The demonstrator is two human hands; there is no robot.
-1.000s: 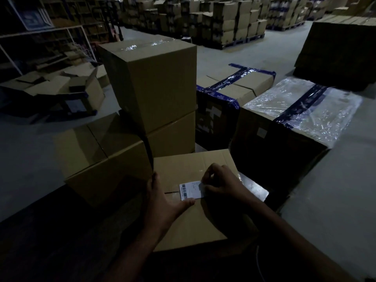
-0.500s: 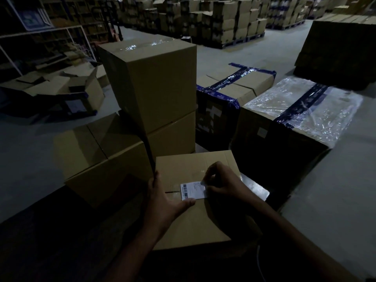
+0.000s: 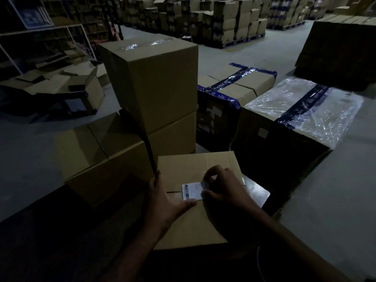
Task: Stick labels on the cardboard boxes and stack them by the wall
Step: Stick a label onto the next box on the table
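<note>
A small brown cardboard box (image 3: 189, 224) sits right in front of me, top face up. On that top lies a white label (image 3: 192, 191) with a barcode along its left side. My left hand (image 3: 164, 202) holds the box's left edge, fingers over the side and thumb lying on top just below the label. My right hand (image 3: 223, 186) is curled over the label's right end, fingertips and thumb pinching it there and hiding that end.
Two stacked brown boxes (image 3: 154, 82) stand just behind, with a lower box (image 3: 97, 151) to their left. On the right are a blue-taped box (image 3: 234, 84) and a plastic-wrapped box (image 3: 305, 110). Flattened cartons (image 3: 61, 84) lie far left; pallets of boxes (image 3: 223, 21) fill the back.
Both hands stay on the box and label. My right hand's fingers have shifted slightly at the label's right end.
</note>
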